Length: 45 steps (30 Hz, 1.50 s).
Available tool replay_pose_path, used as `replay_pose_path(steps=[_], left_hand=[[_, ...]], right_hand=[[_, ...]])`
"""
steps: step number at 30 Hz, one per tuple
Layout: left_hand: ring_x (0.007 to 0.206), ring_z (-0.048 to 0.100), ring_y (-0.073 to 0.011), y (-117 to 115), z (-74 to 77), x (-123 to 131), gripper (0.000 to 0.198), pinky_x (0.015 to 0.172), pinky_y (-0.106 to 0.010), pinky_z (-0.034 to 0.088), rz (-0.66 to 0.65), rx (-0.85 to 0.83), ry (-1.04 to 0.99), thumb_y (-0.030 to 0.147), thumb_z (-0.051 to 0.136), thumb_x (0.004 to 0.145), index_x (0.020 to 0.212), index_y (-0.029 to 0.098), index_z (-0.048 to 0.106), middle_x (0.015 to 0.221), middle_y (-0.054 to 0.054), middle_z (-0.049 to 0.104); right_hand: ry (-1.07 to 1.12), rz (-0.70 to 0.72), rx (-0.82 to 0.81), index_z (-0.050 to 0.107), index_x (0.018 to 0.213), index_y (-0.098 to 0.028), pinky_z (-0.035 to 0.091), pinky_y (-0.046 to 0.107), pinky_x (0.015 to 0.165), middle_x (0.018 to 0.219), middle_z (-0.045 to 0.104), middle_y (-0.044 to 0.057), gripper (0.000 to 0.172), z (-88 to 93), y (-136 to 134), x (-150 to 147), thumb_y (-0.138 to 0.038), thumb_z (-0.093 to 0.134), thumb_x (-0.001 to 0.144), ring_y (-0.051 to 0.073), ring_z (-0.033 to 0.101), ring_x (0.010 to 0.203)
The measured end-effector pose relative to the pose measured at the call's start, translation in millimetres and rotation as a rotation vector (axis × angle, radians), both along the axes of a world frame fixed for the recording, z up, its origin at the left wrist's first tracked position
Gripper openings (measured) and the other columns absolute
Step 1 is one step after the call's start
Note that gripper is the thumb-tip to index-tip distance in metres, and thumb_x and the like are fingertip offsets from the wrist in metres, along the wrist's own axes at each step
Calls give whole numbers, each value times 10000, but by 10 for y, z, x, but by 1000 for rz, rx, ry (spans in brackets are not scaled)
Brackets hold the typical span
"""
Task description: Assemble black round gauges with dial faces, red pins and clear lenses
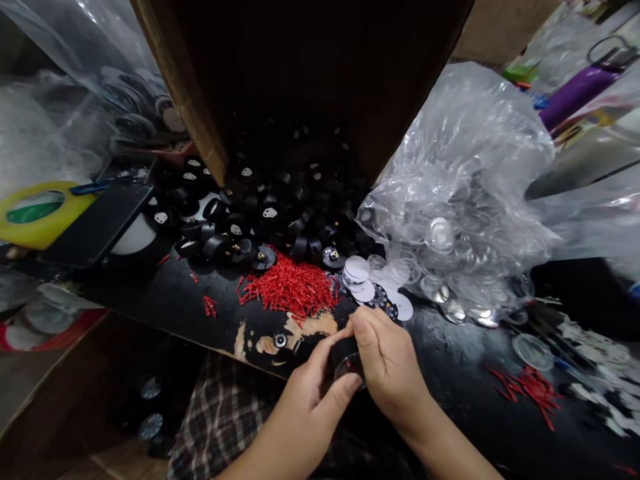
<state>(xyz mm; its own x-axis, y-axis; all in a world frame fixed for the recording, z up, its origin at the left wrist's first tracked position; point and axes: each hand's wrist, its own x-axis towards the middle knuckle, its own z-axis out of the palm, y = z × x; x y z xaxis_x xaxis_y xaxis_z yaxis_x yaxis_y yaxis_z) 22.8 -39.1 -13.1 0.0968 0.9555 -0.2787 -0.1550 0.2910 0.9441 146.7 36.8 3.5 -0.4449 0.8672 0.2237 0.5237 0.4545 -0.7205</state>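
Observation:
Near the front edge of the table, both hands close round a black round housing with a clear cover (349, 365). My left hand (320, 387) wraps its left side, the thumb lying on the clear face. My right hand (393, 357) grips the other side with bent fingers, which hide much of the housing. Just beyond the hands lie a heap of small red pointers (293, 285) and some white discs (357, 269). A printed black dial (380, 299) shows among those discs. A small metal ring (281, 341) rests on the worn tabletop left of the hands.
Many black housings (270, 213) spill from a large open cardboard box (183, 87). On the right is a plastic bag of clear covers (470, 187), with more red pointers (533, 390) nearer me. A phone (100, 223) leans by yellow tape (15, 223) on the left.

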Motion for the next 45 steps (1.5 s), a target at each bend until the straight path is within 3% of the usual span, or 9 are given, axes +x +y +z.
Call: replay_pose_path(steps=[10,14,17,20,25,30,37,41,45], left_hand=[[1235,531,-234,-8,6,-29,418,1066,-357,392,63,28,141,350,537,895,1301,255,533,1336,-49,596],[1233,535,-272,-350,-66,-394,412,1060,-404,399,102,-147,151,372,575,860,1260,273,586,1294,-43,631],[1225,536,-298,-734,-147,-847,367,1092,-455,344,467,-267,324,396,616,820,1174,306,647,1242,-35,662],[1324,414,-301,-818,-120,-1165,385,1161,-446,182,822,-112,702,320,721,728,1110,310,678,1332,-27,590],[1158,565,-251,-25,79,-1217,353,1063,-395,343,598,210,864,279,575,855,1205,269,616,1230,-63,650],[1225,495,-320,745,34,-1222,404,1086,-445,275,520,277,921,363,645,800,1168,197,629,1280,-132,606],[1083,582,-279,641,100,-1218,328,986,-435,396,590,214,743,378,631,810,1095,219,602,1136,-93,649],[911,657,-214,304,212,-791,353,737,-295,505,473,-80,-37,459,586,840,1096,216,604,1021,-65,693],[964,656,-202,85,158,-372,369,782,-276,510,416,-279,-405,409,671,797,1132,256,657,1119,-58,700]], right_hand=[[-22,25,75,409,626,-204,299,277,604,575,455,-30,404,-11,-56,-150,-271,276,1002,127,423,557],[-32,206,-169,538,699,-210,352,260,625,644,576,-27,352,-28,-50,-162,-338,377,985,133,518,628],[15,223,-358,616,880,-244,419,261,690,807,665,-15,291,-46,-6,-101,-377,377,980,148,602,763],[4,198,-376,621,865,-238,451,280,686,816,673,6,294,-61,22,-149,-376,384,971,168,620,762],[-53,415,-283,595,766,-230,470,291,695,787,664,2,198,-7,-57,-355,-247,479,926,169,614,757],[-109,354,-301,606,791,-234,486,294,671,791,681,-5,226,-57,-124,-219,-271,445,945,165,638,733],[-146,303,-267,628,875,-248,514,314,681,842,688,7,204,-87,-125,-161,-293,443,947,176,648,760],[-150,177,80,460,1335,-244,472,453,894,1271,577,123,515,-35,-33,-261,-330,607,849,283,568,1115],[-231,112,220,492,1307,-232,403,518,941,1319,538,139,519,-32,-20,-324,-282,632,810,319,521,1162]])
